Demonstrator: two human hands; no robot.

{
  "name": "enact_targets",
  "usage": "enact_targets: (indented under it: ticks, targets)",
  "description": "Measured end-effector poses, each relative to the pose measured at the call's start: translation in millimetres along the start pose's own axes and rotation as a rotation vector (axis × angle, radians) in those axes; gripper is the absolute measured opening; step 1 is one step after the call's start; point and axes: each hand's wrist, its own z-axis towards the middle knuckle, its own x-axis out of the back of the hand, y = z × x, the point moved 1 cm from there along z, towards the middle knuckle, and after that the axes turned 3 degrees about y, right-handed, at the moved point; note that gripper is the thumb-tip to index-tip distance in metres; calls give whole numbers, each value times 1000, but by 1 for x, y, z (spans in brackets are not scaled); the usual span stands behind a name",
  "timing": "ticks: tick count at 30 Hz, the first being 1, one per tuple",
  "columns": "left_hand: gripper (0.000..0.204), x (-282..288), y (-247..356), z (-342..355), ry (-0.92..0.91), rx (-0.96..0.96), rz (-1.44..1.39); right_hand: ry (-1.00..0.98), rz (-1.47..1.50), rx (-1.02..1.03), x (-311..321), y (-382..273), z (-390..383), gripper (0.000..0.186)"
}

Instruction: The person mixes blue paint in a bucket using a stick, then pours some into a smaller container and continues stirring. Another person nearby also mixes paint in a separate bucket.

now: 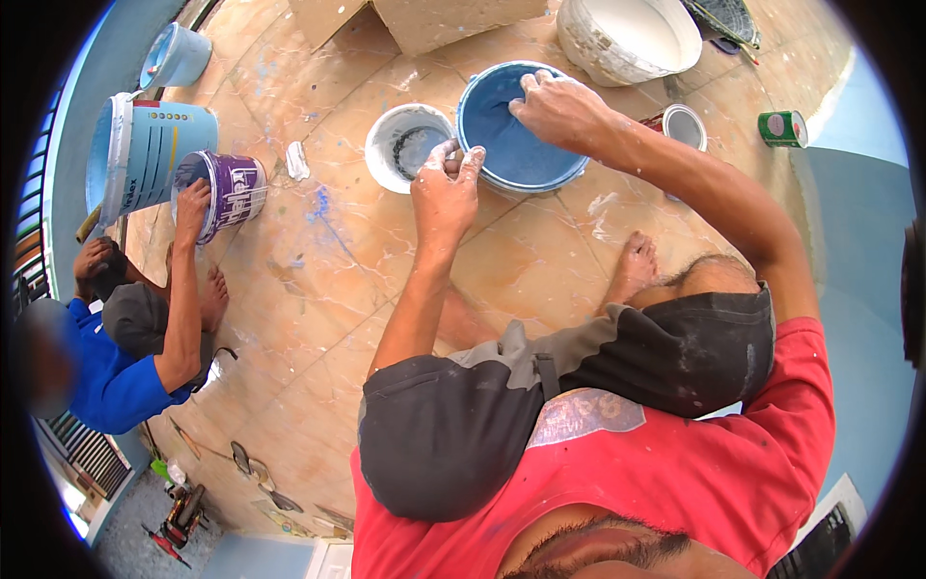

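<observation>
A bucket of blue paint [521, 180] stands on the tiled floor in front of me. My left hand [446, 188] is closed on its near left rim, thumb and fingers pinching the edge; whitish smears cover the fingertips. Over the paint, at the far right side of the bucket, my right hand [561, 111] has its fingers curled together; whatever they hold, if anything, is hidden. The paint surface shows a swirl beside that hand. Just left of the blue paint bucket sits a smaller white bucket [384, 172] with grey-blue residue inside.
At the left a co-worker in blue [125, 386] has a hand on a purple-labelled bucket [236, 198], beside a large light-blue bucket [164, 145]. A white tub [588, 58], an opened can [685, 127], a green can [779, 128] and a cardboard box [444, 24] stand around.
</observation>
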Motion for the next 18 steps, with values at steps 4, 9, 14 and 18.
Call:
enact_targets:
  ticks: [4, 9, 14, 18]
  targets:
    - [52, -1, 1, 0, -4, -17, -9, -70, 41, -45, -2, -1, -15, 18]
    - [52, -1, 3, -2, -6, -4, -9, -147, 211, -78, 6, -10, -20, 20]
    - [52, -3, 0, 0, 4, -30, -10, -169, 419, -175, 5, -9, -14, 28]
    - [53, -5, 1, 1, -8, -25, -28, -48, 619, -144, -7, 15, -9, 30]
